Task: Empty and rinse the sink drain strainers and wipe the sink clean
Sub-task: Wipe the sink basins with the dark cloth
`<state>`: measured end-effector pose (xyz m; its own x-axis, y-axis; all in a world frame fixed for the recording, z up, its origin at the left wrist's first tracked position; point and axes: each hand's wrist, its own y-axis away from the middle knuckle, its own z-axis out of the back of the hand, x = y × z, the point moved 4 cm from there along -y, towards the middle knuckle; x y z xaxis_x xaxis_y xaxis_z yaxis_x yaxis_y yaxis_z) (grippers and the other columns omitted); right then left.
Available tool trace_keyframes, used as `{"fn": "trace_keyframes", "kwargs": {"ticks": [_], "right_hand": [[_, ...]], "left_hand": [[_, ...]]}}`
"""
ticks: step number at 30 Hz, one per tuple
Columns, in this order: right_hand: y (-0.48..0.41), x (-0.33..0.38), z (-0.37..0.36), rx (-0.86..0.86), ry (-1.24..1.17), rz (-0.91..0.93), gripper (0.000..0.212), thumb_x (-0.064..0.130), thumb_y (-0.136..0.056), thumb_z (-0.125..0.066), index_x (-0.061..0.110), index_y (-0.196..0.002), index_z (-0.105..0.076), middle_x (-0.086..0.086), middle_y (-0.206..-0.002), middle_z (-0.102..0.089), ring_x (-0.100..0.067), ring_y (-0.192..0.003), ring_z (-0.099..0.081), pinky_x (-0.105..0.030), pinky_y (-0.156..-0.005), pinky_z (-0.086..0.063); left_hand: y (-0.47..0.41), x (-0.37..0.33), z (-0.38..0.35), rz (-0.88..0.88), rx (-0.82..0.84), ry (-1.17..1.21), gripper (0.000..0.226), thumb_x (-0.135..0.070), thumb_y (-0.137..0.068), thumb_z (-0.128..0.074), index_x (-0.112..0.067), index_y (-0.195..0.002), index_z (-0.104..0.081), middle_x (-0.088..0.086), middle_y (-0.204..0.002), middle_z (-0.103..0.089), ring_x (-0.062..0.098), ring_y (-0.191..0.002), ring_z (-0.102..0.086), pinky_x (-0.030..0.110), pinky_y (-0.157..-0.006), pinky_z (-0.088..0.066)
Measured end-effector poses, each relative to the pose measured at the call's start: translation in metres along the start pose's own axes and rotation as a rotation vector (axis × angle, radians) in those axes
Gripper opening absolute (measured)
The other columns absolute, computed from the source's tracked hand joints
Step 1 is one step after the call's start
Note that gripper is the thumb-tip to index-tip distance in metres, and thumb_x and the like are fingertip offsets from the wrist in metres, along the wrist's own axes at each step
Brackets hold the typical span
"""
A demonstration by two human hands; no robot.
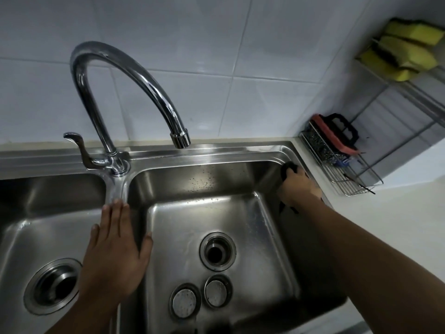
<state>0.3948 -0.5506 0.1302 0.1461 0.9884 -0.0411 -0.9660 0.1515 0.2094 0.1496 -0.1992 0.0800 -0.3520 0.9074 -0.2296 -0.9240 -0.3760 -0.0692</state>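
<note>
A stainless double sink fills the view. My right hand is shut on a black cloth and presses it against the far right corner of the right basin. My left hand lies flat and open on the divider between the two basins. The right basin's drain is an open hole. Two round strainer pieces lie on the basin floor just in front of that drain. The left basin's drain shows its metal ring.
A chrome gooseneck faucet arches over the right basin, its lever pointing left. On the counter at right stands a wire rack with a scrubber and steel wool. Yellow sponges sit on a higher wire shelf.
</note>
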Motion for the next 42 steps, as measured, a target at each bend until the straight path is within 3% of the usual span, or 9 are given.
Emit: {"fn": "trace_keyframes", "kwargs": {"ticks": [7, 13, 17, 28, 32, 34, 42], "right_hand": [[0.030, -0.031, -0.023, -0.027, -0.016, -0.020, 0.067, 0.022, -0.090, -0.044, 0.029, -0.153, -0.026, 0.001, -0.165, -0.010, -0.037, -0.118, -0.058, -0.043, -0.076, -0.038], [0.028, -0.022, -0.014, -0.020, -0.032, -0.027, 0.064, 0.016, -0.091, -0.048, 0.025, -0.152, -0.032, -0.004, -0.162, -0.016, -0.041, -0.121, -0.055, -0.050, -0.088, -0.048], [0.017, -0.008, -0.007, 0.033, -0.050, -0.020, 0.065, 0.011, -0.092, -0.050, 0.021, -0.153, -0.032, -0.005, -0.165, -0.012, -0.041, -0.131, -0.047, -0.053, -0.098, -0.049], [0.042, -0.023, -0.016, 0.036, -0.049, -0.044, 0.069, 0.014, -0.093, -0.047, 0.025, -0.157, -0.023, 0.002, -0.167, -0.001, -0.041, -0.130, -0.049, -0.050, -0.095, -0.045], [0.058, -0.036, -0.020, 0.044, -0.050, -0.052, 0.071, 0.014, -0.093, -0.049, 0.026, -0.157, -0.022, 0.004, -0.167, 0.000, -0.040, -0.129, -0.050, -0.049, -0.095, -0.045], [0.066, -0.041, -0.023, 0.051, -0.052, -0.069, 0.071, 0.013, -0.093, -0.049, 0.026, -0.157, -0.021, 0.003, -0.168, 0.002, -0.040, -0.127, -0.052, -0.048, -0.092, -0.045], [0.093, -0.054, -0.030, 0.044, -0.072, -0.095, 0.070, 0.015, -0.094, -0.047, 0.026, -0.158, -0.020, -0.001, -0.168, 0.001, -0.043, -0.127, -0.052, -0.052, -0.096, -0.045]], "left_hand": [[0.000, 0.000, 0.003, -0.007, 0.010, 0.006, 0.088, -0.057, -0.089, -0.024, 0.000, -0.155, -0.021, 0.016, -0.164, -0.016, 0.031, -0.153, -0.011, 0.053, -0.118, -0.025], [0.001, 0.001, -0.001, 0.006, 0.025, 0.015, 0.081, -0.056, -0.096, -0.026, -0.006, -0.158, -0.009, 0.009, -0.167, -0.001, 0.024, -0.154, 0.003, 0.048, -0.123, -0.016], [0.001, 0.003, -0.002, 0.002, -0.003, 0.005, 0.082, -0.057, -0.094, -0.023, -0.006, -0.157, -0.013, 0.012, -0.166, -0.007, 0.026, -0.154, -0.001, 0.047, -0.122, -0.015], [0.003, 0.000, -0.002, -0.052, -0.008, -0.108, 0.080, -0.053, -0.093, -0.022, -0.004, -0.155, -0.020, 0.020, -0.164, -0.011, 0.034, -0.153, -0.005, 0.048, -0.122, -0.012], [0.003, -0.008, 0.000, -0.077, 0.030, -0.174, 0.076, -0.047, -0.095, -0.038, 0.000, -0.154, -0.025, 0.029, -0.162, -0.006, 0.043, -0.151, -0.003, 0.051, -0.122, -0.008], [0.001, -0.009, 0.001, -0.072, 0.051, -0.186, 0.078, -0.046, -0.095, -0.045, -0.001, -0.155, -0.023, 0.029, -0.162, -0.004, 0.044, -0.151, -0.001, 0.051, -0.122, -0.007], [0.009, -0.007, 0.001, -0.073, 0.113, -0.199, 0.080, -0.050, -0.097, -0.035, -0.006, -0.157, -0.008, 0.024, -0.163, 0.013, 0.040, -0.151, 0.012, 0.046, -0.122, 0.004]]}}
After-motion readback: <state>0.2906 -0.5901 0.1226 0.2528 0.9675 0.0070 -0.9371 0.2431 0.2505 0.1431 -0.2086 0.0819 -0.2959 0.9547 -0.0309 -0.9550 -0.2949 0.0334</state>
